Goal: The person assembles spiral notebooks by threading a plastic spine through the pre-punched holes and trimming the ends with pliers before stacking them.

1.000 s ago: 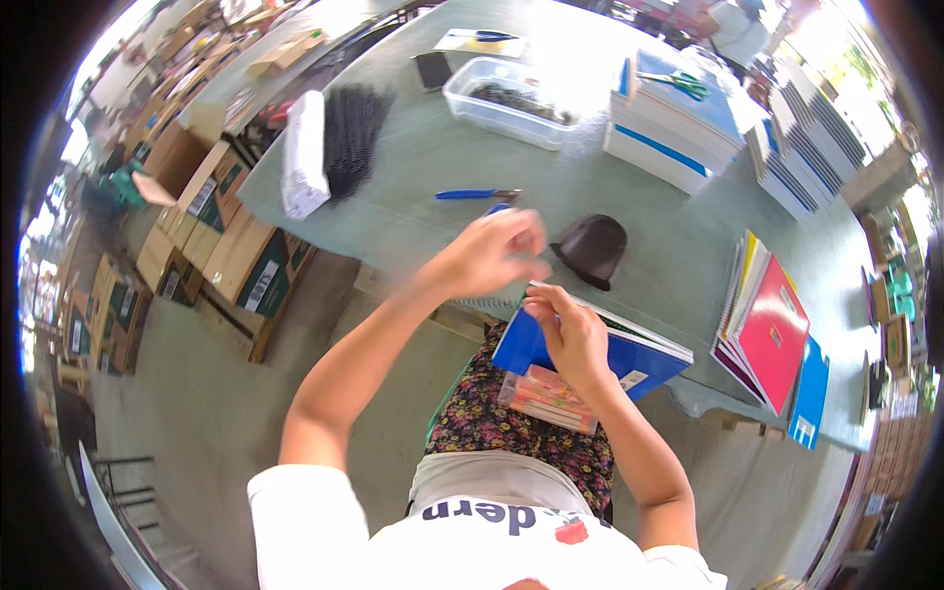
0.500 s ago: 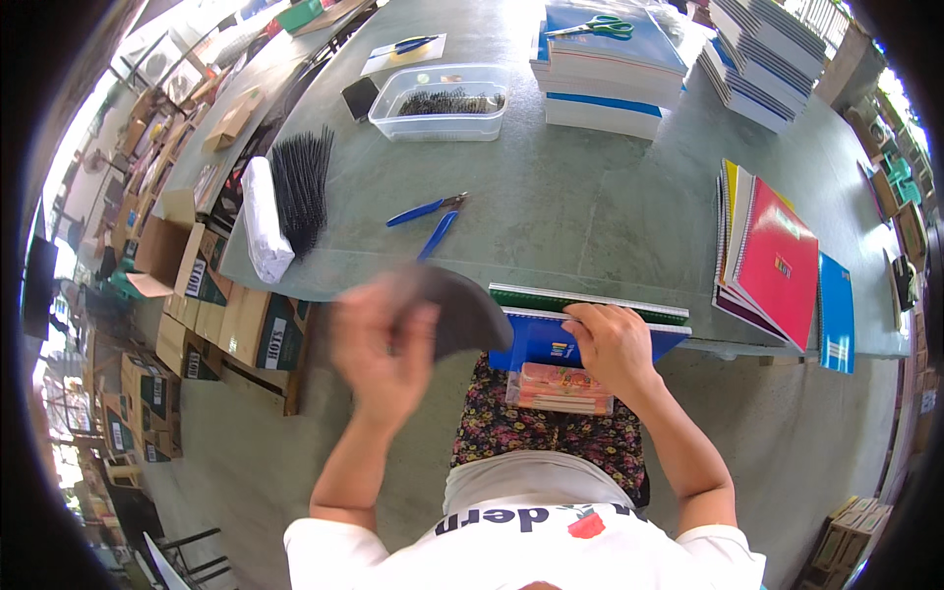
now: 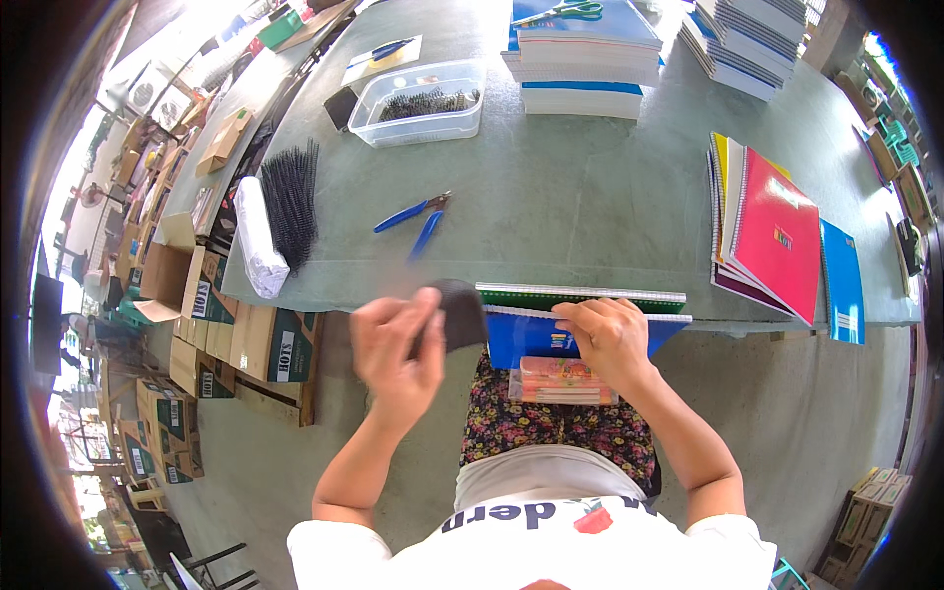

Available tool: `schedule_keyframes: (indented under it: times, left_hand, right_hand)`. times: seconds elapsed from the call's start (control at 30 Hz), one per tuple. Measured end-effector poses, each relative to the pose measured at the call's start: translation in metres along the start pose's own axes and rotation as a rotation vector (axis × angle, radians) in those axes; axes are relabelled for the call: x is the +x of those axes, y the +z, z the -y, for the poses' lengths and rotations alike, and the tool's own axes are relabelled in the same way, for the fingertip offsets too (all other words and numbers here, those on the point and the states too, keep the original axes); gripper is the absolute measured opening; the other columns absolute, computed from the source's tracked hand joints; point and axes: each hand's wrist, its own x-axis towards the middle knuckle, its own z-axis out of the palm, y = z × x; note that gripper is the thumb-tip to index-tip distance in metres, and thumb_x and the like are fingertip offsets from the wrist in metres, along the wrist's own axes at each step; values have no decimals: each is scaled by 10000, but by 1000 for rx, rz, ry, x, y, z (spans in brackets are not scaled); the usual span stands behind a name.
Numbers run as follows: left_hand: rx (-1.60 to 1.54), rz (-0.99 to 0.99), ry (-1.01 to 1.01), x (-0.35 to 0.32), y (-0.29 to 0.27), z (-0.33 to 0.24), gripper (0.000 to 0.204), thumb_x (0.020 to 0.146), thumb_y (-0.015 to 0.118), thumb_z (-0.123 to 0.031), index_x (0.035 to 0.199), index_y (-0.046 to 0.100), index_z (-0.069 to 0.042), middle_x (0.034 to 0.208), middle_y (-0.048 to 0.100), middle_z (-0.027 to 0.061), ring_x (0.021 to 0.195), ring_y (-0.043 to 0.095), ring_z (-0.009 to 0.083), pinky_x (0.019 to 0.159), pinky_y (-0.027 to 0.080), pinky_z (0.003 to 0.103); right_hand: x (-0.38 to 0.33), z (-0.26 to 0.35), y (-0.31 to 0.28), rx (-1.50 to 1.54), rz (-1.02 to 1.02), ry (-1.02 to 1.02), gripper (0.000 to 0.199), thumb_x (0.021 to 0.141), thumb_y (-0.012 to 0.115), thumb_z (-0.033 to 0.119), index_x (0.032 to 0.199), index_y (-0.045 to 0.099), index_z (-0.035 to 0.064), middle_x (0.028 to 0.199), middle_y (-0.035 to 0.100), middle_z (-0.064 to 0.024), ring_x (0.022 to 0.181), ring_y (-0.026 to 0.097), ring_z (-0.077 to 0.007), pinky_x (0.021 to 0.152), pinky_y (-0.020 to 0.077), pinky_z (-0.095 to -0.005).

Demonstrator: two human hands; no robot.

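Observation:
My left hand [image 3: 398, 346] holds a dark, rounded object [image 3: 460, 313], blurred by motion, just off the table's near edge. My right hand [image 3: 612, 339] rests flat on a blue notebook [image 3: 536, 334] that overhangs the table edge above my lap. A green-edged notebook [image 3: 580, 295] with a spiral spine lies right behind the blue one. A pink and orange packet [image 3: 560, 380] lies on my lap under the blue notebook.
Blue-handled pliers [image 3: 415, 218] lie mid-table. A clear tub [image 3: 418, 102] of black binding combs stands at the back, more black combs [image 3: 292, 202] by a white roll [image 3: 257, 239] at left. Notebook stacks [image 3: 580, 49] sit behind, coloured notebooks [image 3: 772, 231] at right. Cardboard boxes [image 3: 211, 329] on the floor.
My left hand picked up the dark object from the table and brought it down to the near edge. The view tilted down. My right hand stayed on the blue notebook.

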Motion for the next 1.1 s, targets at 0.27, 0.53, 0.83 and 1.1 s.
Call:
schedule_keyframes:
  times: [0.27,0.53,0.83,1.1]
  left_hand:
    - [-56,372,20,-20,11,-5,342,669,668,17,989,664,-101,819,572,71,773,567,241,647,474,353]
    - [-67,-118,-191,3,12,-19,322,653,673,4,957,673,-103,822,562,74,762,561,259,650,478,365]
    - [-106,222,-89,-20,32,-12,377,659,704,24,1020,632,-58,831,548,59,730,532,215,609,457,296]
    - [-139,467,-89,-6,34,-24,246,701,692,-2,941,658,-43,805,595,65,739,540,221,654,454,328]
  right_hand:
    - [3,3,7,3,-54,-26,117,708,676,147,823,658,133,669,630,-10,627,603,-190,578,427,-335]
    - [3,7,7,-6,-54,-63,150,664,690,168,803,654,124,638,612,-8,600,593,-188,553,405,-322]
    - [3,4,6,20,-48,-6,104,723,674,171,787,630,101,661,618,-23,629,593,-198,587,430,-329]
    - [-10,-19,-64,27,246,127,139,772,640,181,871,675,90,854,674,-68,827,635,-230,735,466,-362]
